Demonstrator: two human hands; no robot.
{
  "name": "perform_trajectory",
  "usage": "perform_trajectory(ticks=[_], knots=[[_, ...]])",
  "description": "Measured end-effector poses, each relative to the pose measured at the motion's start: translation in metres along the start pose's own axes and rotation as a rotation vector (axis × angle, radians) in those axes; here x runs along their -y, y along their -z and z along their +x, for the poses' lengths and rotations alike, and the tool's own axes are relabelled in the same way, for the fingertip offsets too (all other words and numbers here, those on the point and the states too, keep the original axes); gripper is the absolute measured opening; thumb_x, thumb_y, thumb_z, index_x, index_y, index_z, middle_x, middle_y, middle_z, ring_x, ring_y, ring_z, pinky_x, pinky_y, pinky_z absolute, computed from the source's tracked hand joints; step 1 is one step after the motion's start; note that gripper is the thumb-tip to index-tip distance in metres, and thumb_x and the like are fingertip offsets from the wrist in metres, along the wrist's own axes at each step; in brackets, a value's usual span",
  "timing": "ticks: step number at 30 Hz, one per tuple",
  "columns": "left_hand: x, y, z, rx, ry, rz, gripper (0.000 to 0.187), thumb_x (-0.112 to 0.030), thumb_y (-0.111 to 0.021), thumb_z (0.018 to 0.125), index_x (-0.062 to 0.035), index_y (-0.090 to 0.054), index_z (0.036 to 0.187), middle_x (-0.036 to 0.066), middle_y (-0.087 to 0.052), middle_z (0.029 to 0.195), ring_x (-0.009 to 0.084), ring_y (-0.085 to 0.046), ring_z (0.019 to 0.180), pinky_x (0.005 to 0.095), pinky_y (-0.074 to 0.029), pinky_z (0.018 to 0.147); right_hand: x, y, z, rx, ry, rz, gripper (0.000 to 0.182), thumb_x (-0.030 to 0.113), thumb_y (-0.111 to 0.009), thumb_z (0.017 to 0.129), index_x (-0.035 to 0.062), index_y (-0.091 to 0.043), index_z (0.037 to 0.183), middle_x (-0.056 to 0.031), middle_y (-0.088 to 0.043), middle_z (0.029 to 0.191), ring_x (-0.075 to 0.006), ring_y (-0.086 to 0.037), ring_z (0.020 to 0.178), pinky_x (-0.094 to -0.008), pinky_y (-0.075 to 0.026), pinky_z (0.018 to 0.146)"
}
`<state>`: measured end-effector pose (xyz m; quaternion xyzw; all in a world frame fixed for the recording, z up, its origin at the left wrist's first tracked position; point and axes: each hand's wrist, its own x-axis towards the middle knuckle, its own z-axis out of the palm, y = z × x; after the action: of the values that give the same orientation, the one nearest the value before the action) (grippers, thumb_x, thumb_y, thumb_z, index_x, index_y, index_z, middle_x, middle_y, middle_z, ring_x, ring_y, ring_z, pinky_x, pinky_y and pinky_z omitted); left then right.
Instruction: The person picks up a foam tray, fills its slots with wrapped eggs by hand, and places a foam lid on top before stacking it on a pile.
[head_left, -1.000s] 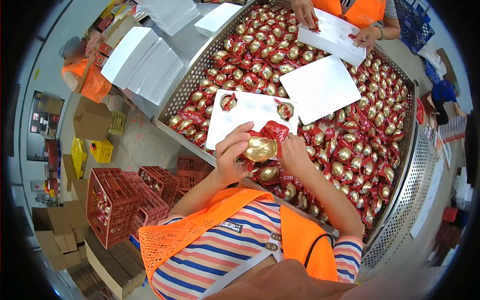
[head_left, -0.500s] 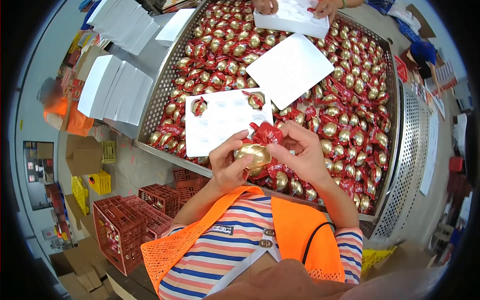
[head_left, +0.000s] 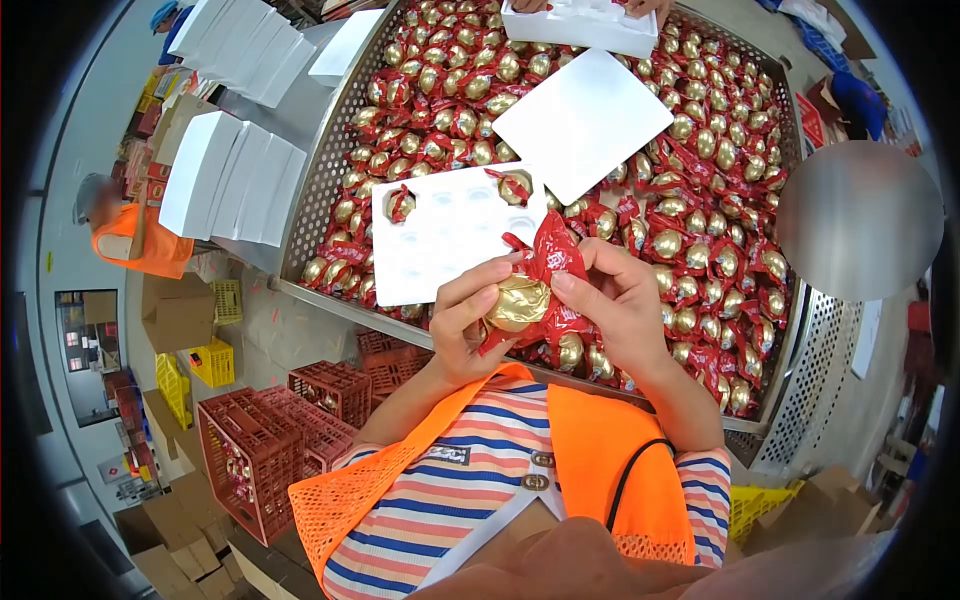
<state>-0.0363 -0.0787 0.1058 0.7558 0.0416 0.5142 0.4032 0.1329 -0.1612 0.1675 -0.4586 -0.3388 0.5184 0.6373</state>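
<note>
Above the front edge of the metal tray, my left hand point(head_left: 466, 318) is closed around a gold-foil egg point(head_left: 521, 302) in a red wrapper. The thumb and fingers of my right hand point(head_left: 620, 312) pinch the printed red wrapper point(head_left: 556, 250) at the egg's right side. Just beyond my hands lies a white insert tray point(head_left: 425, 255) with round recesses. It carries one wrapped egg point(head_left: 400, 206) at its far left corner and another wrapped egg point(head_left: 514, 187) at its far right corner. A flat white panel point(head_left: 580, 125) overlaps the pile behind it.
The perforated metal tray point(head_left: 318, 215) holds a layer of wrapped gold eggs. Another person's hand point(head_left: 648, 10) is at a white box point(head_left: 580, 32) at the far side. White box stacks point(head_left: 235, 180) stand left, red crates point(head_left: 245, 450) lower left. A person's blurred head point(head_left: 860, 220) is at right.
The red wrapper now stands up and fans out more above the egg, which has turned in my hands. The far person's hands and white box have shifted away. A blurred head has appeared at right.
</note>
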Motion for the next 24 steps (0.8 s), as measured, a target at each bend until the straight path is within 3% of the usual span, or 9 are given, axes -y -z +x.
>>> perform_trajectory(ticks=[6, 12, 15, 16, 17, 19, 21, 22, 24], knots=[[0.002, 0.001, -0.001, 0.019, 0.004, 0.031, 0.070, 0.005, -0.081, 0.071, -0.0055, -0.045, 0.130, 0.020, -0.048, 0.129, 0.0414, -0.055, 0.120, 0.0481, -0.053, 0.098, -0.003, 0.009, 0.003, 0.010, -0.028, 0.004, 0.010, 0.008, -0.066, 0.092, 0.0012, -0.062, 0.086, 0.0028, -0.059, 0.081, -0.0016, -0.050, 0.072, -0.0191, -0.041, 0.065], [0.000, -0.002, 0.001, 0.022, 0.119, 0.018, 0.065, -0.001, -0.083, 0.072, -0.0052, -0.048, 0.126, 0.020, -0.053, 0.127, 0.0350, -0.058, 0.118, 0.0412, -0.054, 0.095, -0.003, 0.000, 0.008, -0.153, -0.223, 0.410, 0.011, 0.009, -0.066, 0.092, 0.0030, -0.061, 0.084, 0.0051, -0.054, 0.078, -0.0020, -0.045, 0.067, -0.0191, -0.036, 0.062], [-0.003, 0.000, 0.002, 0.046, 0.254, -0.032, 0.062, -0.004, -0.082, 0.074, -0.0048, -0.050, 0.126, 0.019, -0.054, 0.126, 0.0302, -0.059, 0.116, 0.0364, -0.053, 0.094, -0.021, 0.010, 0.007, -0.152, -0.106, 0.201, 0.011, 0.009, -0.065, 0.092, 0.0030, -0.060, 0.084, 0.0058, -0.052, 0.076, -0.0023, -0.042, 0.065, -0.0196, -0.034, 0.059], [-0.005, 0.003, 0.002, 0.058, 0.327, -0.051, 0.061, -0.004, -0.082, 0.075, -0.0043, -0.050, 0.127, 0.017, -0.054, 0.125, 0.0271, -0.058, 0.115, 0.0346, -0.051, 0.095, -0.027, 0.017, 0.007, -0.146, -0.064, -0.002, 0.013, 0.010, -0.061, 0.094, 0.0031, -0.059, 0.082, 0.0061, -0.050, 0.074, -0.0028, -0.040, 0.063, -0.0194, -0.032, 0.057], [-0.009, 0.006, 0.001, 0.057, 0.404, -0.065, 0.060, -0.004, -0.082, 0.076, -0.0038, -0.051, 0.128, 0.015, -0.054, 0.125, 0.0240, -0.058, 0.115, 0.0327, -0.050, 0.095, -0.021, 0.014, 0.005, -0.224, -0.242, 0.029, 0.019, 0.013, -0.055, 0.097, 0.0030, -0.059, 0.082, 0.0044, -0.052, 0.073, -0.0044, -0.043, 0.062, -0.0200, -0.034, 0.054], [-0.021, 0.017, 0.001, -0.063, 0.604, -0.241, 0.054, 0.000, -0.076, 0.079, -0.0025, -0.053, 0.127, 0.011, -0.056, 0.121, 0.0191, -0.058, 0.111, 0.0307, -0.050, 0.092, -0.039, 0.023, 0.004, -0.141, -0.130, 0.054, 0.030, 0.021, -0.048, 0.103, 0.0001, -0.062, 0.087, -0.0019, -0.059, 0.075, -0.0081, -0.050, 0.059, -0.0218, -0.039, 0.053], [-0.026, 0.037, -0.009, -0.363, 0.927, -0.459, 0.047, -0.007, -0.067, 0.087, 0.0013, -0.048, 0.129, 0.017, -0.061, 0.114, 0.0255, -0.065, 0.100, 0.0382, -0.054, 0.086, -0.051, 0.023, 0.001, -0.072, -0.193, -0.191, 0.029, 0.021, -0.049, 0.103, -0.0013, -0.065, 0.095, -0.0013, -0.059, 0.076, -0.0069, -0.049, 0.062, -0.0221, -0.038, 0.056], [-0.018, 0.048, -0.019, -0.546, 0.797, -0.482, 0.042, -0.012, -0.061, 0.091, 0.0002, -0.046, 0.128, 0.018, -0.064, 0.107, 0.0290, -0.068, 0.089, 0.0407, -0.057, 0.075, -0.059, 0.022, 0.001, 0.025, -0.205, -0.282, 0.026, 0.019, -0.050, 0.102, -0.0012, -0.065, 0.096, -0.0007, -0.059, 0.077, -0.0064, -0.050, 0.064, -0.0220, -0.038, 0.058], [-0.022, 0.092, -0.043, -0.787, 0.643, -0.526, 0.037, -0.019, -0.054, 0.096, -0.0032, -0.045, 0.128, 0.019, -0.064, 0.107, 0.0319, -0.067, 0.088, 0.0399, -0.056, 0.070, -0.068, 0.012, -0.003, 0.187, -0.262, -0.391, 0.020, 0.014, -0.053, 0.100, -0.0011, -0.066, 0.098, -0.0002, -0.059, 0.080, -0.0061, -0.052, 0.069, -0.0218, -0.041, 0.062]])
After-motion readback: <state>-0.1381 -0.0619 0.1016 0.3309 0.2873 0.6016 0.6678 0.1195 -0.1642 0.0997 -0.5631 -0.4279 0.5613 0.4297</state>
